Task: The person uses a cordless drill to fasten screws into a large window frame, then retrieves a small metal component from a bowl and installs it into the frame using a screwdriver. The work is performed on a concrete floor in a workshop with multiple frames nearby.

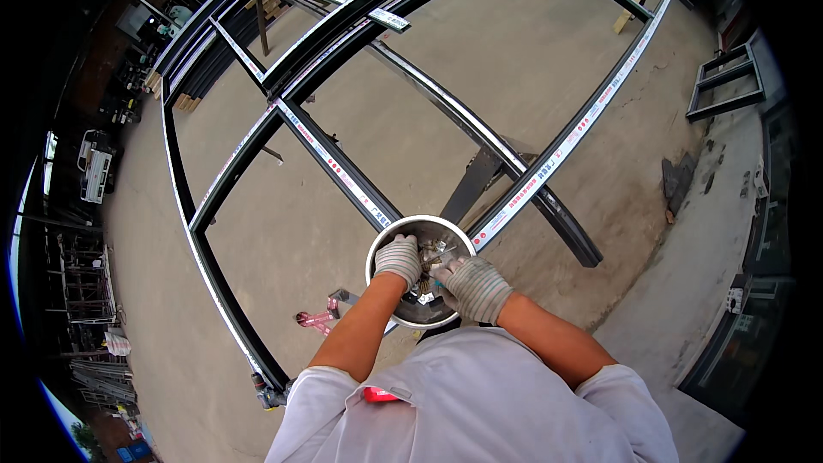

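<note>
A round metal bowl (pixel 426 225) rests on the near edge of a large dark aluminium frame (pixel 343 173) raised above the concrete floor. Small metal fittings (pixel 431 250) lie inside the bowl. My left hand (pixel 398 258), in a grey knit glove, reaches into the bowl's left side with fingers curled over the parts. My right hand (pixel 471 288), also gloved, is inside the bowl at its right, fingers bent among the fittings. Whether either hand grips a piece is hidden by the gloves.
Frame bars with white protective tape (pixel 561 146) run away to the far right. A pink-handled tool (pixel 317 319) lies on the floor at lower left. A smaller frame (pixel 724 81) leans at the right. Stacked profiles (pixel 214 26) lie at the far left, near wooden blocks (pixel 633 2).
</note>
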Demonstrator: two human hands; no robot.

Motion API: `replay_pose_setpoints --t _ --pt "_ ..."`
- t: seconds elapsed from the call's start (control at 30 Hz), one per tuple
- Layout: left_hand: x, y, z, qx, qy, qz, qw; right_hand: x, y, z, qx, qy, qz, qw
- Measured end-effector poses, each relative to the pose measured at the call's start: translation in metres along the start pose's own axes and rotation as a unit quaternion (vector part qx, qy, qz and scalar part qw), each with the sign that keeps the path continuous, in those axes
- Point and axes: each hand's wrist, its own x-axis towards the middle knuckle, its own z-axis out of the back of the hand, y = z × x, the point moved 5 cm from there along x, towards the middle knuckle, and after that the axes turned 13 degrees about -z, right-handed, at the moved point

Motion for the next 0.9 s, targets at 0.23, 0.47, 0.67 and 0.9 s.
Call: replay_pose_setpoints --t 0.23,0.47,0.67,0.9 --pt "0.0 0.003 -0.002 -0.02 -0.021 0.018 0.999 -0.005 -0.006 -0.005 0.026 -0.004 -0.032 0.999" --pt "-0.007 -0.003 0.009 -0.049 -0.006 0.045 0.998 -0.011 -0.002 0.009 0.029 -0.002 -0.073 0.997" --pt "-0.006 -0.001 0.01 -0.063 -0.001 0.05 0.997 -0.013 -0.005 0.007 0.037 -0.003 -0.083 0.996" --pt "-0.008 -0.002 0.014 -0.098 -0.012 0.067 0.993 -0.014 -0.009 0.004 0.056 -0.028 -0.078 0.995"
